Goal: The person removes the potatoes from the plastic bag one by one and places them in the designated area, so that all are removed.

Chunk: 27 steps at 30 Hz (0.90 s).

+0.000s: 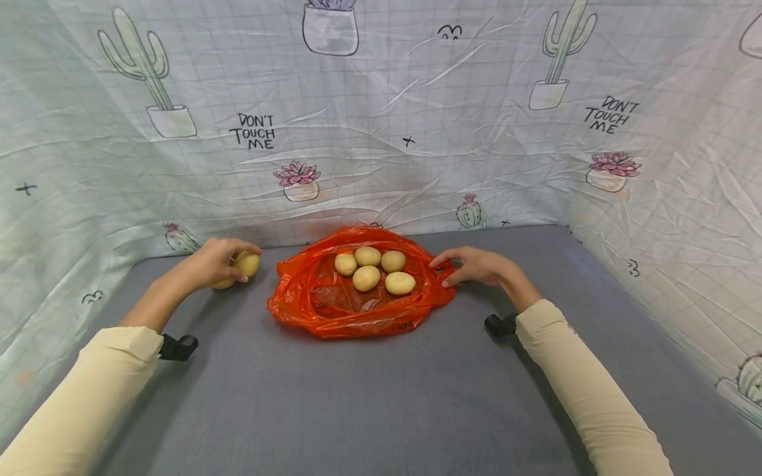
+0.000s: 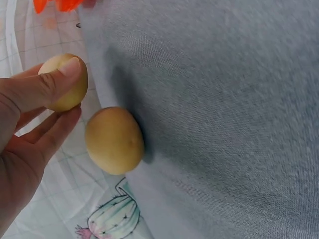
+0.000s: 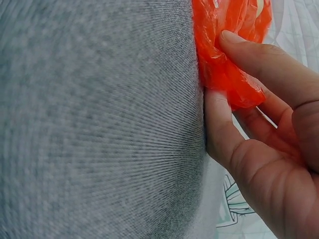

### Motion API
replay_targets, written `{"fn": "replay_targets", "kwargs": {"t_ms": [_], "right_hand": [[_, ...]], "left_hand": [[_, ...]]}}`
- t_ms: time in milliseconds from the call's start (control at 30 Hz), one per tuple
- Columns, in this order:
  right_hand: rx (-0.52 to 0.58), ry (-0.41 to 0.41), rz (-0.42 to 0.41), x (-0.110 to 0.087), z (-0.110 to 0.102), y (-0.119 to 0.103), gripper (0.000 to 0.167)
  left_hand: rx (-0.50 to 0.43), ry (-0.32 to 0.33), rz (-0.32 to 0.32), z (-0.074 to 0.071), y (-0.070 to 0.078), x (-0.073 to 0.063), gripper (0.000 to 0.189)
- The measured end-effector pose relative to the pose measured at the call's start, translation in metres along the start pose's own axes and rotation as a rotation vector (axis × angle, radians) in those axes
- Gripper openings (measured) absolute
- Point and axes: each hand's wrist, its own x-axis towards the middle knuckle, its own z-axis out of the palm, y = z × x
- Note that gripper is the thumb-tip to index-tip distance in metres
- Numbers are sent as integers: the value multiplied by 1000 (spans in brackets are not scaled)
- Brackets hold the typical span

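At the far left, your left hand (image 1: pixel 215 261) is over the gray table (image 1: pixel 333 410), with thumb and fingers pinching one potato (image 1: pixel 248 264). The thumb presses on one side and the fingers on the other, which I think suits a round, smooth thing, because it could roll from a flatter touch. Whether this potato is fully lifted, I cannot tell. Just beside it, a second potato (image 2: pixel 114 141) rests near the back edge of the table, close to the patterned cloth (image 1: pixel 417 185); no finger holds it, and I suppose the cloth may stop it from rolling far.

In the middle lies the red bag (image 1: pixel 333 327), its mouth spread wide and its rim low, so the inside should be easy to reach. Five potatoes (image 1: pixel 366 278) lie within it, gathered toward the back.

At the right, your right hand (image 1: pixel 476 266) grasps the bag's edge between thumb and index finger. This light grip probably steadies the soft rim, which otherwise could slide or fall inward over the potatoes.
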Motion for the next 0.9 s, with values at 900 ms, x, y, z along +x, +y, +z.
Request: {"fn": "replay_targets", "kwargs": {"t_ms": [900], "right_hand": [[-10,1,9,0,1,0,53]], "left_hand": [[6,-172,60,10,-8,14,43]]}}
